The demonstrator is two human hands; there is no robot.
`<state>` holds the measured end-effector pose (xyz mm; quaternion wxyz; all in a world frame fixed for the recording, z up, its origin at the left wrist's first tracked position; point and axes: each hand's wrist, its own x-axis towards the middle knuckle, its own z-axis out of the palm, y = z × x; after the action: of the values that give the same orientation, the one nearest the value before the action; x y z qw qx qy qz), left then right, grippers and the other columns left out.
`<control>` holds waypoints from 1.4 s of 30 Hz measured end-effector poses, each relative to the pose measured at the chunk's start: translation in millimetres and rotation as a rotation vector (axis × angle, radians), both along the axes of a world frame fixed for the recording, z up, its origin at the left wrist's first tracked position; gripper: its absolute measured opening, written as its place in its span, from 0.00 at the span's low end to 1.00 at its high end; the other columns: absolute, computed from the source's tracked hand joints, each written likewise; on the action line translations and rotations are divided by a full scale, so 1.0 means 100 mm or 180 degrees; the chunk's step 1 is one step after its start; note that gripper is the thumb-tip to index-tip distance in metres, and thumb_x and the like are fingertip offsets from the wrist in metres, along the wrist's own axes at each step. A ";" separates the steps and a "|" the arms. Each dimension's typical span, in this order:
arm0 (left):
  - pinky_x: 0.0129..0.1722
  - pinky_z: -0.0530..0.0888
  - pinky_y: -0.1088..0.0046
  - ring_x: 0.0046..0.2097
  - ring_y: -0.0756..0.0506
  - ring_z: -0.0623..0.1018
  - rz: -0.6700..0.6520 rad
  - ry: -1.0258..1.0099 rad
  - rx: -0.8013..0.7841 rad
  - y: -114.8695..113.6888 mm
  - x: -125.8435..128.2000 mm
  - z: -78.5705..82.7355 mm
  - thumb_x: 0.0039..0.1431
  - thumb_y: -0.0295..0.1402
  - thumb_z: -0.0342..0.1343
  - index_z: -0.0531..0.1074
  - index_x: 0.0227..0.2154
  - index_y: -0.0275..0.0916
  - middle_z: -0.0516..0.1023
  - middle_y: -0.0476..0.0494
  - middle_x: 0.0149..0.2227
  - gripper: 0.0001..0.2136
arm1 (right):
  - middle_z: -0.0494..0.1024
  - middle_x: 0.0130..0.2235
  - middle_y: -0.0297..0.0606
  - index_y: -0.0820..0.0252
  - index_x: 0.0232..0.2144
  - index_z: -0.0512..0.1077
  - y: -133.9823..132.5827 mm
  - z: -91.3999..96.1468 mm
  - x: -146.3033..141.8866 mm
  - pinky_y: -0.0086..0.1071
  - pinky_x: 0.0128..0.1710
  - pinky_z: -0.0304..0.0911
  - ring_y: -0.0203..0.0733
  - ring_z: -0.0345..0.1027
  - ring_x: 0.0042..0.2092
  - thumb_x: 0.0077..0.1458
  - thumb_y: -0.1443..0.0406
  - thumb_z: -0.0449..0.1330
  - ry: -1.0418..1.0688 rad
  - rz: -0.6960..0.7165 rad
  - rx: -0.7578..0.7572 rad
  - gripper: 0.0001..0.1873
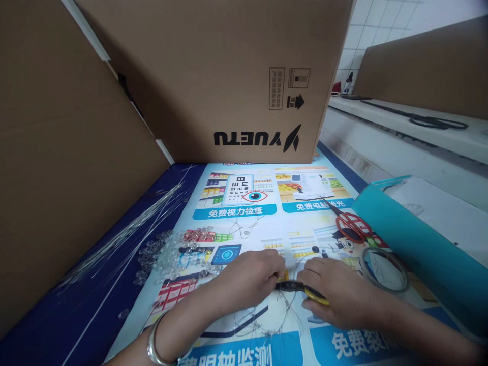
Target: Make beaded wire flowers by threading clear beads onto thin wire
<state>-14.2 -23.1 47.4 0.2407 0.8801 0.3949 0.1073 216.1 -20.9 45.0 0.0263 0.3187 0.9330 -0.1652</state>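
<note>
Head view: two hands at a pair of pliers, hemmed in by cardboard

Cardboard panels (213, 76) wall off the left and top of the frame, one printed YUETU upside down. Clear beads (168, 256) lie heaped left of centre, with thin pale strands (125, 234) fanned farther left. Red-handled scissors (351, 226) and a roll of tape (385, 269) sit right of centre, beside a teal box (415, 249) at the right edge.

The work is spread over a printed sheet (198, 223), eye charts and Chinese lettering, on a dark blue surface (99, 340). Up at the right, white tiles (375, 30) back a ledge (450, 140) holding black-handled scissors (434, 122).

The pliers (292, 286), black and yellow, lie across the lower centre, partly covered by the hands. The right hand (335, 290) grips their yellow handle; the left hand (255, 277) has its fingers bunched at the black end, though I can't tell what they pinch. Fine wire (284, 323) loops loosely below.
</note>
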 end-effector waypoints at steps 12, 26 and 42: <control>0.33 0.67 0.75 0.35 0.47 0.73 0.0056 0.0054 -0.0009 0.00 0.01 -0.01 0.54 0.22 0.46 0.69 0.30 0.39 0.74 0.47 0.33 0.08 | 0.72 0.41 0.39 0.56 0.43 0.67 0.00 0.02 -0.02 0.37 0.38 0.54 0.47 0.63 0.41 0.56 0.59 0.52 -0.0076 0.0054 0.0098 0.14; 0.33 0.67 0.75 0.35 0.47 0.73 0.0008 0.0057 -0.0056 0.00 0.01 0.02 0.55 0.22 0.45 0.67 0.30 0.39 0.73 0.47 0.33 0.08 | 0.72 0.39 0.38 0.56 0.41 0.67 0.02 -0.01 -0.05 0.35 0.34 0.53 0.46 0.65 0.39 0.57 0.58 0.51 -0.0145 0.0103 0.0248 0.12; 0.36 0.68 0.74 0.38 0.47 0.74 0.0024 -0.0023 -0.0166 0.00 -0.03 -0.01 0.56 0.22 0.47 0.72 0.36 0.43 0.74 0.47 0.36 0.12 | 0.70 0.41 0.42 0.59 0.39 0.67 0.09 0.09 0.19 0.39 0.40 0.55 0.48 0.62 0.42 0.55 0.60 0.54 -0.0077 -0.0183 0.0220 0.11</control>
<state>-17.0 -22.8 46.9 0.2646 0.8717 0.4000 0.1010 235.5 -11.5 53.9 0.0218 0.3480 0.9282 -0.1297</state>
